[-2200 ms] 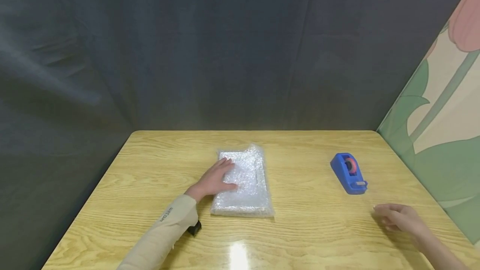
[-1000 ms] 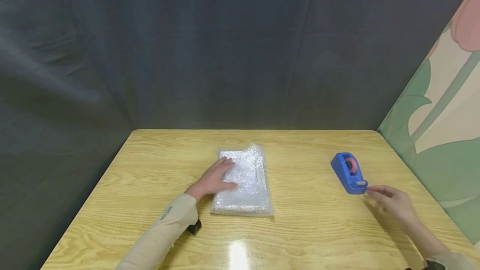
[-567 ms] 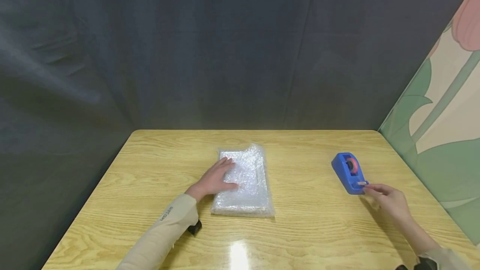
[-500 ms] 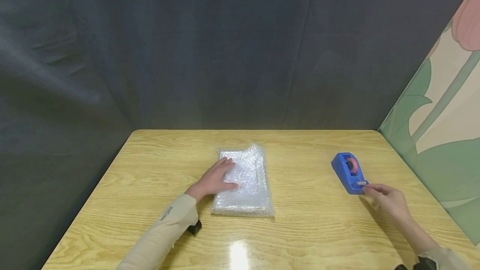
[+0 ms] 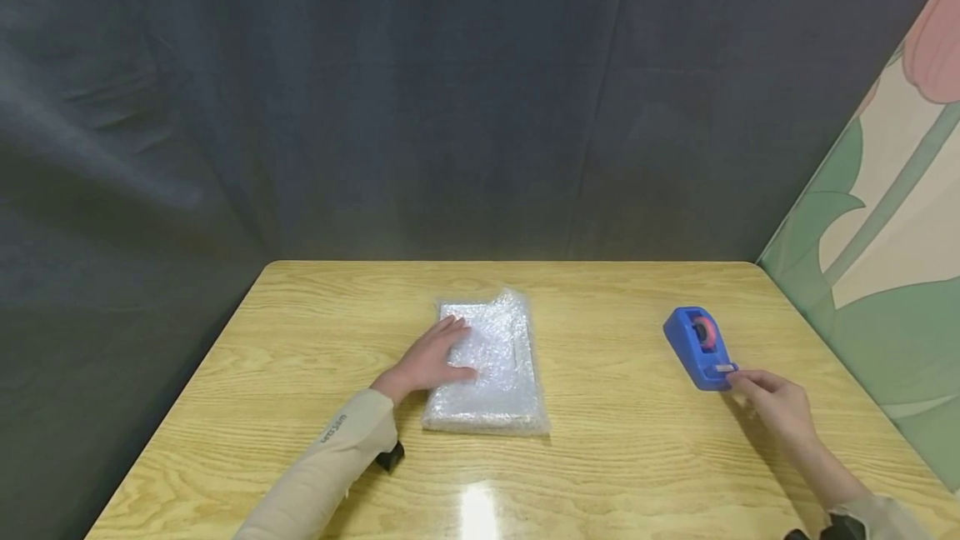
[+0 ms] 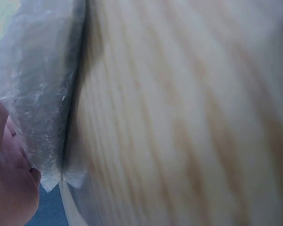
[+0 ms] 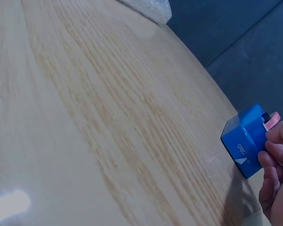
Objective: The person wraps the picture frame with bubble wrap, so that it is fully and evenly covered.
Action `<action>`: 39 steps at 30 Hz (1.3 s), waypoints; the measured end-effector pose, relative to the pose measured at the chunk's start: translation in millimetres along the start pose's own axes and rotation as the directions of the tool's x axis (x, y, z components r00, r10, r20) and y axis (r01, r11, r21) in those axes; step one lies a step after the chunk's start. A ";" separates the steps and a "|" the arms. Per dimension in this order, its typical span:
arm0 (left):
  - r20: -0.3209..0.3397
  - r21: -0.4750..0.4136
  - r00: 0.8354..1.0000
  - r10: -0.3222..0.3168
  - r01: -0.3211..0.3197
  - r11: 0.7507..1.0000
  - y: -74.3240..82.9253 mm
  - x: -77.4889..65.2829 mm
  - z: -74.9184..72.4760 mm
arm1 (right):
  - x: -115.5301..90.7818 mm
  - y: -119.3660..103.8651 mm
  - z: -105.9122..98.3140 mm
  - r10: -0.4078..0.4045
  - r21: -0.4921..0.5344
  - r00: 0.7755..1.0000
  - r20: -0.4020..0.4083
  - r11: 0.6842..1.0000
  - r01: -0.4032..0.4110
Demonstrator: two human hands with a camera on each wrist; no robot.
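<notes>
A flat, rectangular package in bubble wrap (image 5: 491, 365) lies near the middle of the table. Spread over its left side, my left hand (image 5: 429, 357) rests on the wrap with its fingers fairly straight. The left wrist view shows the hand (image 6: 12, 174) against the wrapped edge (image 6: 40, 89). To the right stands a blue tape dispenser (image 5: 693, 352) holding a pink-cored tape roll (image 5: 703, 332). At its cutter end, my right hand (image 5: 780, 407) pinches the tape end between thumb and forefinger; the tape itself is mostly hidden by the fingertips. The right wrist view shows this hand (image 7: 278, 174) against the dispenser's front (image 7: 245, 146).
The wood-grain table (image 5: 615, 457) extends around both things. A dark curtain (image 5: 450, 107) hangs behind and to the left. A wall with a painted tulip (image 5: 900, 273) borders the right side. Light glares off the table's front (image 5: 477, 511).
My right hand has moved left and away from me to the dispenser's cutter end, its thumb and forefinger now pinching there. The left hand and the package stay in place.
</notes>
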State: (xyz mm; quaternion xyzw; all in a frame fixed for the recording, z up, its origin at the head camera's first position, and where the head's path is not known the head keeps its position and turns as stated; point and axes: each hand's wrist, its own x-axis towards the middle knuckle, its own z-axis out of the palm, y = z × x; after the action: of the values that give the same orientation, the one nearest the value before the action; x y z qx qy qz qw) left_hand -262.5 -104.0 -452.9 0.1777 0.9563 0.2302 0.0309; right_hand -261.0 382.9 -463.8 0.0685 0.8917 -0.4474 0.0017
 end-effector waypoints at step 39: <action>0.001 -0.001 1.000 0.000 0.000 1.000 -1.7 0.5 0.6 | 0.7 -1.7 6.5 -0.110 -0.060 0.992 -0.068 0.993 0.106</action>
State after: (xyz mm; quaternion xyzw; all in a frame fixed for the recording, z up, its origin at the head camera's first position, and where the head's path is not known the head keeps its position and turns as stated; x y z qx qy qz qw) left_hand -263.4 -105.0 -454.2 0.1781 0.9561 0.2307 0.0316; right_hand -262.3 376.8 -466.5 0.0358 0.9057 -0.4190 -0.0524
